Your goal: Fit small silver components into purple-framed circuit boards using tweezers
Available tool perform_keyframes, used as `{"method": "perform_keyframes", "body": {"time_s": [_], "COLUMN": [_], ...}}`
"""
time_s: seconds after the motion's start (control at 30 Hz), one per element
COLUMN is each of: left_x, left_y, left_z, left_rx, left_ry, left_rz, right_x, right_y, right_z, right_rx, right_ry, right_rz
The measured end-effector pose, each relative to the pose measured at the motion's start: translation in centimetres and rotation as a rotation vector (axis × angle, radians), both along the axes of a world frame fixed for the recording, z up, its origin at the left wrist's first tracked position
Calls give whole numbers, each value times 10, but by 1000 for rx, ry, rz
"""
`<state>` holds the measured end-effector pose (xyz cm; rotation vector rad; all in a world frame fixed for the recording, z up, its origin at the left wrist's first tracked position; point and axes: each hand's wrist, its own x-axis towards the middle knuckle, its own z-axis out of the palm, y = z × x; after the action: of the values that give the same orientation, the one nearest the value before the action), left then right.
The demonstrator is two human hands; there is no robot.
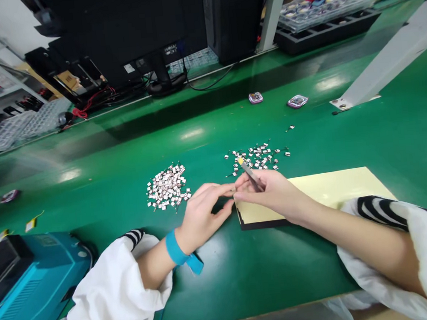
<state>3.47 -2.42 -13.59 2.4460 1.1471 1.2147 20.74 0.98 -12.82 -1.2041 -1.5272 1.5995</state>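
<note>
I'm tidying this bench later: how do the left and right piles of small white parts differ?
The left pile is heaped densely; the right pile is looser, with strays around it. The left pile lies beside the left hand, the right pile beyond the right hand. Both rest on the green tabletop.

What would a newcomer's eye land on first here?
Left hand and right hand close together at the left edge of the yellow sheet, the right holding a grey tool. Beyond them, a dense white pile and, further right, a looser pile. Then the blue wristband on the left wrist and teal machine, lower left.
</note>
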Motion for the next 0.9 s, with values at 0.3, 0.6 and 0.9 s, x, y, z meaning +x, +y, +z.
{"method": "perform_keyframes", "body": {"time_s": [0.3,0.6,0.9], "left_x": [-71,-66,-47], "left_y": [45,47,36], "left_z": [34,26,39], "left_rx": [-346,-417,-442], "left_ry": [700,723,631], "left_rz": [126,147,175], "right_x": [27,10,2], "right_y": [25,-13,-30], "right_z": [3,-2,-6], "right_rx": [516,559,716], "right_ry": [-770,-694,-922], "right_rz": [-131,456,536]}}
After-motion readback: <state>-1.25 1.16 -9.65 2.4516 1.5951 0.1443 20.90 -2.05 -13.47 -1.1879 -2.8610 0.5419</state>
